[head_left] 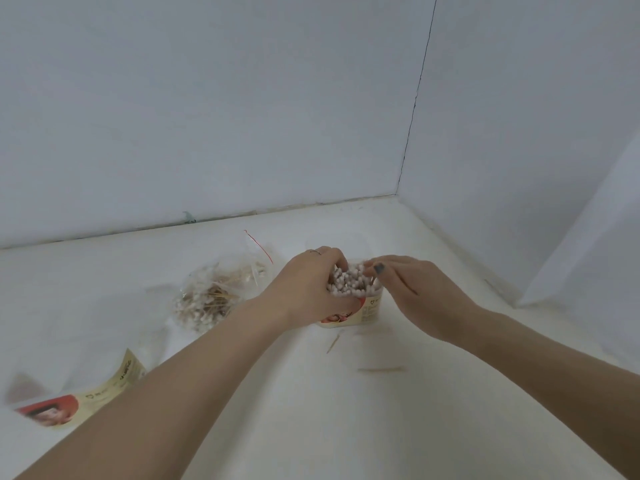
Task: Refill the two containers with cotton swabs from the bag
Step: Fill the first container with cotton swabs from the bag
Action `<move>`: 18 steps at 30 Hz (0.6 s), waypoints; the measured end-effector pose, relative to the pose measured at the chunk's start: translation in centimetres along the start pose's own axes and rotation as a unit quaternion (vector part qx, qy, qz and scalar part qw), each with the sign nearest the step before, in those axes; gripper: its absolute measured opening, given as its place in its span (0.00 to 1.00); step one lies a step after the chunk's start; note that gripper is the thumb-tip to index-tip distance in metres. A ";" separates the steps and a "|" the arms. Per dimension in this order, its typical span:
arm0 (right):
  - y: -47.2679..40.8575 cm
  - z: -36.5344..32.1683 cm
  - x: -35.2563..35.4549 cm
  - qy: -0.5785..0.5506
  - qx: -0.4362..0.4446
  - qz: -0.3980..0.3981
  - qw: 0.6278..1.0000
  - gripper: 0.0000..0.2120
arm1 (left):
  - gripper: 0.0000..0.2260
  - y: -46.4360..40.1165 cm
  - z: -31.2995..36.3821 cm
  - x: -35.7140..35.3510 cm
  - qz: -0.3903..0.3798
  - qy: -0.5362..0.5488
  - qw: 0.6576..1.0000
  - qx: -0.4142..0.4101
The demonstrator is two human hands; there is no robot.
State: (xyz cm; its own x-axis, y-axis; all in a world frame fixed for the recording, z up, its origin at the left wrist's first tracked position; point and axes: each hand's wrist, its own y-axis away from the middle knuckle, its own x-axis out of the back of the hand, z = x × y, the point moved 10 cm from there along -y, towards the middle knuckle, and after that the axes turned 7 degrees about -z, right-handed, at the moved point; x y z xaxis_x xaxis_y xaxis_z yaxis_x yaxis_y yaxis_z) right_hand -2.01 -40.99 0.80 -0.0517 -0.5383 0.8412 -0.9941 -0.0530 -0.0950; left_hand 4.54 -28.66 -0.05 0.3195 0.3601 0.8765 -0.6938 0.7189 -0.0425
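Note:
A round clear container (371, 310) with a cream and red label stands upright on the white surface, packed with cotton swabs (349, 282) whose white tips stick up. My left hand (308, 289) curls round the container's left side and the bunch of swabs. My right hand (412, 292) reaches in from the right, its fingertips pinching swab tips at the rim. A clear plastic bag (214, 296) with a red strip lies to the left, holding several wooden-stemmed swabs. The second container (79, 393) lies on its side at the lower left.
White walls close the surface at the back and right, meeting in a corner (396, 195). Two loose wooden swabs lie in front of the container: one swab (333, 342) close to it, another swab (381, 369) nearer to me.

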 end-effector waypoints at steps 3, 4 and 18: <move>-0.1 -0.7 0.4 0.045 0.024 0.017 0.999 0.24 | 0.22 -0.2 0.3 0.1 -0.011 -0.018 1.000 -0.006; -0.3 -0.8 0.5 0.049 0.022 0.015 0.998 0.22 | 0.23 -0.3 0.4 0.1 -0.017 -0.021 1.000 -0.007; -1.8 -8.4 0.8 -0.053 0.067 0.085 0.993 0.09 | 0.17 7.2 -5.1 11.6 0.176 0.084 0.979 0.066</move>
State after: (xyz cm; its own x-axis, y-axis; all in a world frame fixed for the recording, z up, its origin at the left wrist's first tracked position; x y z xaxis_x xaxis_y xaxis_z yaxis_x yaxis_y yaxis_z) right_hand -1.12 -34.24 6.13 -0.2001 -0.6341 0.7469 -0.9498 -0.0618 -0.3069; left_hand 6.55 -16.33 7.37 0.1399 0.6717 0.7275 -0.8535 0.4544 -0.2553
